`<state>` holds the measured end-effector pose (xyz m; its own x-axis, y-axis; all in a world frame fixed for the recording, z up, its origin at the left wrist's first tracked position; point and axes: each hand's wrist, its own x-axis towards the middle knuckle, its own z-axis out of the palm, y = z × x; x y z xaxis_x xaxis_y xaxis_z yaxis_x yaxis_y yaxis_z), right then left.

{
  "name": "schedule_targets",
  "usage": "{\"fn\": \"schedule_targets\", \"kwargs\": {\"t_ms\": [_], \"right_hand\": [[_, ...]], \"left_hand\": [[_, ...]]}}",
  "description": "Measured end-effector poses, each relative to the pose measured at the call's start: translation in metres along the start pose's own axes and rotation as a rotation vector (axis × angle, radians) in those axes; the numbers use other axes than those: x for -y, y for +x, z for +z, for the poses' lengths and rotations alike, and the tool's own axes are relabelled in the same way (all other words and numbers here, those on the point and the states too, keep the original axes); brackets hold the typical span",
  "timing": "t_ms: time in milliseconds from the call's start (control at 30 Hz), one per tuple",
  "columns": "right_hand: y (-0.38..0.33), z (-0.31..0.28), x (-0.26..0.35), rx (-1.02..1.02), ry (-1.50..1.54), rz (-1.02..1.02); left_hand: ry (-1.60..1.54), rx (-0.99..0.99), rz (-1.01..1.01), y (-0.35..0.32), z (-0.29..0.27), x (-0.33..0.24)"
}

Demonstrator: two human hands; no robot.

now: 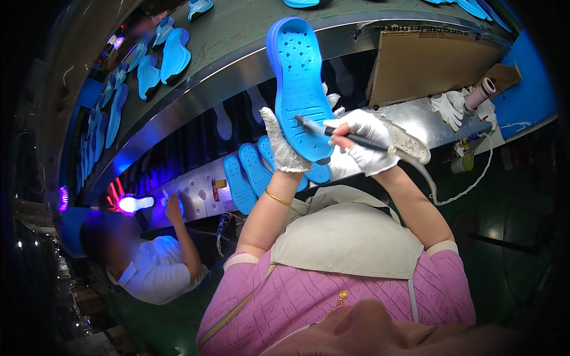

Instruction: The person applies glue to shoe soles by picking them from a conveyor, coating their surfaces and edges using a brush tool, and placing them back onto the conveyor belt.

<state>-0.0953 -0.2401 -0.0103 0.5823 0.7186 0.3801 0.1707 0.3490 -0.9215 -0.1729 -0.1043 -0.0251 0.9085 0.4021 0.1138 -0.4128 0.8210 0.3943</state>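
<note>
A blue shoe sole (300, 89) with small holes in it is held up in front of me, toe end raised and inner face toward me. My left hand (284, 148), in a white knit glove, is closed round its lower left edge. My right hand (369, 139), in a white glove with bare fingertips showing, pinches a black-handled brush (317, 127). The brush's dark tip lies against the sole's ribbed lower half. From its back end a pale hose (418, 169) runs down to the right.
Several blue soles (240, 184) lie on the metal ledge below my left hand; more stand on the green belt (237, 29). A white sole (407, 142), cardboard (433, 68), gloves (448, 110) and a pink cylinder (480, 94) are at right. A co-worker (154, 267) sits at left.
</note>
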Motion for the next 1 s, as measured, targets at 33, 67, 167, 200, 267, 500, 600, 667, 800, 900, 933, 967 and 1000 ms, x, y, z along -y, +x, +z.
{"fn": "schedule_targets", "kwargs": {"t_ms": [33, 67, 167, 200, 267, 500, 600, 667, 800, 900, 933, 967, 1000], "right_hand": [[0.0, 0.002, -0.001, 0.069, -0.182, -0.226], [0.0, 0.004, -0.001, 0.14, -0.365, -0.454], [-0.012, 0.012, -0.001, 0.163, 0.03, 0.088], [-0.008, 0.01, 0.002, 0.176, 0.242, 0.317], [-0.004, 0.0, 0.011, 0.068, 0.319, 0.344], [-0.017, 0.008, -0.001, 0.204, 0.13, 0.113], [-0.006, -0.009, 0.002, 0.27, 0.458, 0.545], [-0.005, -0.004, 0.012, 0.133, 0.445, 0.413], [0.005, -0.006, 0.014, 0.213, -0.066, 0.017], [0.003, -0.004, 0.007, 0.33, -0.191, -0.121], [-0.001, -0.004, 0.0, 0.367, -0.145, -0.063], [-0.004, -0.006, 0.001, 0.386, -0.074, 0.044], [-0.008, -0.008, 0.002, 0.405, -0.001, 0.151]], "left_hand": [[0.018, 0.023, 0.003, 0.0, 0.002, -0.001], [0.036, 0.049, 0.007, 0.0, 0.003, -0.001], [-0.021, 0.093, 0.012, 0.0, 0.0, -0.007], [-0.045, 0.108, 0.026, -0.001, 0.0, -0.009], [-0.03, 0.106, 0.052, 0.001, 0.0, -0.011], [-0.036, 0.181, 0.056, 0.012, 0.002, -0.023], [-0.026, 0.204, 0.017, 0.012, -0.001, -0.031], [-0.044, 0.24, 0.004, 0.013, -0.003, -0.033], [-0.056, 0.213, -0.098, 0.012, 0.002, -0.037], [0.054, 0.224, -0.2, 0.016, 0.0, -0.044], [0.056, 0.223, -0.198, 0.015, 0.0, -0.047], [0.092, 0.187, -0.226, 0.016, 0.001, -0.049], [0.128, 0.151, -0.255, 0.017, 0.002, -0.049]]}}
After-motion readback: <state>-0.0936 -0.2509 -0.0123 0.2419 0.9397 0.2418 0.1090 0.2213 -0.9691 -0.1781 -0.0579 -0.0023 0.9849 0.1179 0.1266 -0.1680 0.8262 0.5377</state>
